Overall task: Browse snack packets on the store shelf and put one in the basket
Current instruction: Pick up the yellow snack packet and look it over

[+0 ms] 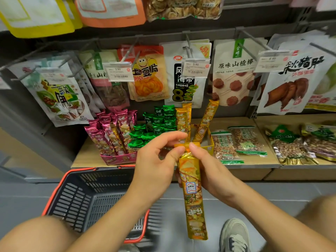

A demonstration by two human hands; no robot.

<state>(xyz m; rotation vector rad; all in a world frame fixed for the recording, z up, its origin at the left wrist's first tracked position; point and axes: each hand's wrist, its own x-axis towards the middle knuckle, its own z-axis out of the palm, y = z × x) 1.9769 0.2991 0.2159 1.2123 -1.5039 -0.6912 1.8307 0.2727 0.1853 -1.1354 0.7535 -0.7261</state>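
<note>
A long gold snack packet hangs upright in front of me, held by both hands at its top. My left hand pinches the packet's top edge between thumb and fingers. My right hand grips the upper part from the right, thumb on the top seal. The grey basket with a red rim sits on the floor below and to the left of the packet; it looks empty. More gold packets stand in a display box on the low shelf behind my hands.
Pink packets and green packets stand in boxes on the wooden shelf. Bags of nuts lie to the right. Hanging snack bags fill pegs above. My shoe is on the grey floor.
</note>
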